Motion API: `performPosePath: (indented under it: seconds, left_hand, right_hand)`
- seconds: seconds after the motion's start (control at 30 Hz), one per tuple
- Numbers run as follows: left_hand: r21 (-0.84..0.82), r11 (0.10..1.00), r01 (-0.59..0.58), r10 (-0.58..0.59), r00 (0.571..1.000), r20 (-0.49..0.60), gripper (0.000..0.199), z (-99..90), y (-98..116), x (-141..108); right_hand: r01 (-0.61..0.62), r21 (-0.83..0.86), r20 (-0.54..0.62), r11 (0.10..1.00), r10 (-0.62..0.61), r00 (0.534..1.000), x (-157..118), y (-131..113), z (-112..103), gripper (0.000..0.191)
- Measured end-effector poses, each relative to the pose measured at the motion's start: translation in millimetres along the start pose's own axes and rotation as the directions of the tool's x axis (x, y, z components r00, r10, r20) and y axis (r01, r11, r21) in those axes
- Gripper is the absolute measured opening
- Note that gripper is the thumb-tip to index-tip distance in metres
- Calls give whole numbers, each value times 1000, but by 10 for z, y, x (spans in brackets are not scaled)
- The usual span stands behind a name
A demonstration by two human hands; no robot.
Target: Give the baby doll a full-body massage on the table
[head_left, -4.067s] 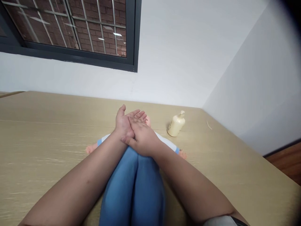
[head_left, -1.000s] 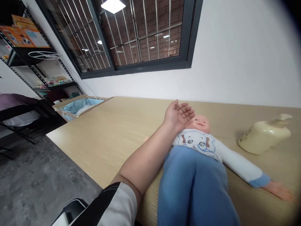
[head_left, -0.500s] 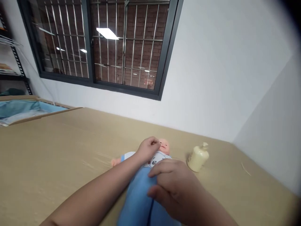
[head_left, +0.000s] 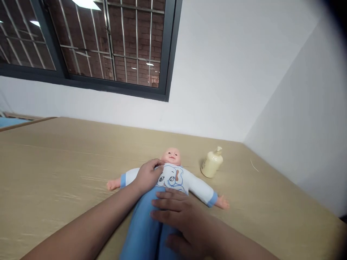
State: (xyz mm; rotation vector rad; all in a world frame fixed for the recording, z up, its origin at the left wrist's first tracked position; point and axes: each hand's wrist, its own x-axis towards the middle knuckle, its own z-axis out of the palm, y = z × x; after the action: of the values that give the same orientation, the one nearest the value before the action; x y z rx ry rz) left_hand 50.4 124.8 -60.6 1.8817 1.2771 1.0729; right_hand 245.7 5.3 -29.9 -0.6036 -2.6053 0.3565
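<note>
A baby doll (head_left: 173, 177) lies on its back, arms spread wide, in a white top with an elephant face and blue cuffs. Blue trousers (head_left: 146, 216) cover its legs, which run toward me. My left hand (head_left: 150, 175) rests on the side of the chest by the shoulder, fingers laid out and holding nothing. Over the trousers at the waist is my right hand (head_left: 181, 220), its fingers apart and stretched across the cloth; whether the palm touches cannot be seen. Part of the lower body is hidden beneath the right hand.
A cream pump bottle (head_left: 212, 163) stands right of the doll's head. The tan-covered table (head_left: 67, 151) meets a white wall (head_left: 217, 72) with a barred window (head_left: 114, 43). A thin pale strip (head_left: 254, 165) lies at the right. Something blue (head_left: 13, 122) shows at the far left.
My left hand has moved from beside the doll's face down onto its chest. The right hand has opened over the trousers. The view has shifted right and down, and the doll's arms now show.
</note>
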Motion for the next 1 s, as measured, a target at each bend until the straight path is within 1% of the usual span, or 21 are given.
performPosePath:
  seconds: [0.1, 0.27, 0.37, 0.43, 0.5, 0.57, 0.6, 0.63, 0.67, 0.7, 0.73, 0.77, 0.8, 0.83, 0.87, 0.9, 0.93, 0.97, 1.0]
  left_hand:
    - [-10, 1000, 4, -4, 999, 41, 24, 0, 6, -2]
    - [-44, 999, -25, 29, 995, 90, 25, 24, 40, -13]
    - [-53, 999, 1, 4, 997, 83, 25, 44, 54, -6]
    - [-61, 998, 32, -28, 997, 68, 25, 64, 41, 3]
    - [-97, 992, 81, -76, 995, 62, 26, 78, 12, 10]
    - [-152, 982, 116, -109, 993, 51, 27, 69, -2, -1]
    - [-159, 983, 91, -89, 996, 17, 26, 50, 10, -20]
    - [-140, 990, 22, -28, 999, -38, 25, 25, 43, -53]
    - [-96, 992, -86, 77, 992, -97, 23, -6, 100, -102]
    - [-27, 974, -226, 220, 965, -141, 19, -36, 179, -166]
    - [29, 927, -374, 374, 917, -138, 17, -61, 279, -244]
    - [26, 865, -500, 501, 864, -53, 15, -76, 391, -331]
    - [-21, 806, -592, 591, 802, 85, 15, -78, 506, -421]
    - [-104, 743, -662, 665, 710, 231, 15, -69, 616, -506]
    - [-176, 693, -699, 709, 617, 343, 14, -49, 711, -578]
    - [-220, 661, -718, 729, 543, 417, 13, -24, 784, -633]
    - [-255, 639, -725, 737, 483, 473, 13, 2, 834, -665]
    - [-273, 633, -724, 734, 451, 507, 13, 22, 860, -674]
    - [-277, 638, -719, 725, 439, 530, 14, 33, 865, -663]
  right_hand:
    - [-26, -31, -21, 999, 25, 999, 16, 115, -10, 56]
    - [-140, -74, -75, 987, 135, 988, -22, 419, -70, 58]
    - [-228, -97, -136, 969, 215, 967, -77, 617, -65, 52]
    - [-309, -93, -230, 947, 281, 932, -113, 717, -31, 46]
    - [-385, -77, -329, 920, 341, 881, -134, 782, 11, 40]
    - [-451, -70, -404, 890, 388, 828, -140, 820, 41, 36]
    - [-478, -67, -430, 876, 407, 806, -140, 834, 47, 34]
    - [-498, -61, -447, 865, 423, 789, -138, 847, 48, 33]
    - [-510, -51, -459, 859, 433, 775, -137, 860, 44, 32]
    - [-512, -36, -467, 858, 439, 768, -136, 872, 37, 31]
    - [-508, -18, -469, 861, 441, 765, -137, 883, 28, 31]
    - [-499, -2, -472, 867, 439, 765, -140, 895, 20, 31]
    - [-489, 13, -474, 872, 436, 765, -145, 905, 13, 31]
    - [-483, 28, -476, 875, 437, 763, -150, 914, 9, 31]
    - [-480, 45, -479, 876, 441, 759, -156, 922, 8, 30]
    - [-480, 61, -484, 875, 447, 752, -162, 930, 10, 29]
    - [-480, 76, -488, 874, 452, 747, -169, 937, 15, 29]
    - [-477, 89, -487, 874, 456, 745, -175, 944, 21, 28]
    - [-472, 101, -484, 876, 458, 746, -181, 951, 29, 28]
